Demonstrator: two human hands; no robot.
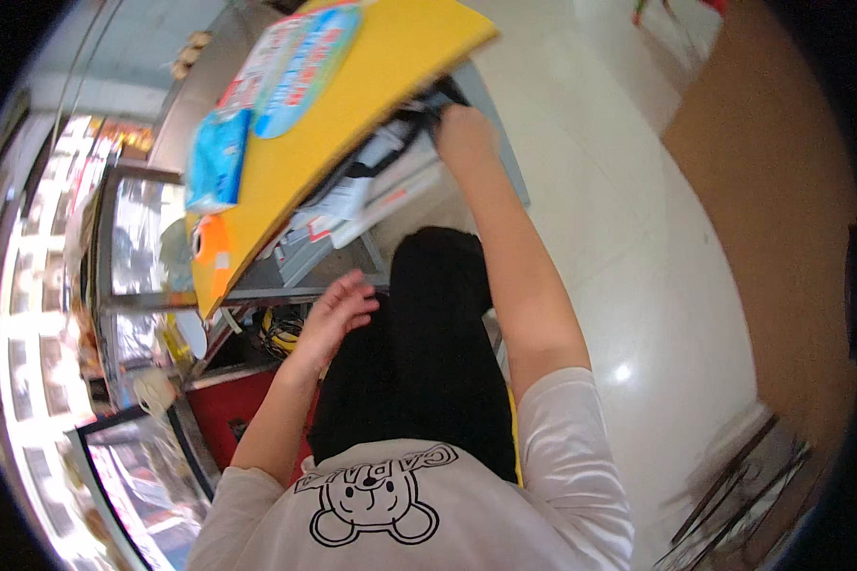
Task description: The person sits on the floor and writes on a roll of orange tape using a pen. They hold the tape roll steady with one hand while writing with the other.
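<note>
My right hand (467, 136) reaches under the far right part of a yellow tabletop (371, 81), into a shelf packed with things. It is at a dark bundle (433, 103) there; its fingers are hidden and blurred, so any grip does not show. My left hand (341, 312) hovers above my lap near the table's front edge, fingers loosely bent and apart, holding nothing. White papers or packets (338, 200) and a long pale flat piece (386, 207) lie on the shelf between the hands.
On the tabletop are a blue soft pack (217, 160), a blue-and-white oval package (309, 71) and an orange object (213, 255). Glass-fronted cases (143, 233) stand at the left. Yellow and black cables (281, 333) lie below the table. Dark thin rods (733, 481) stand at lower right.
</note>
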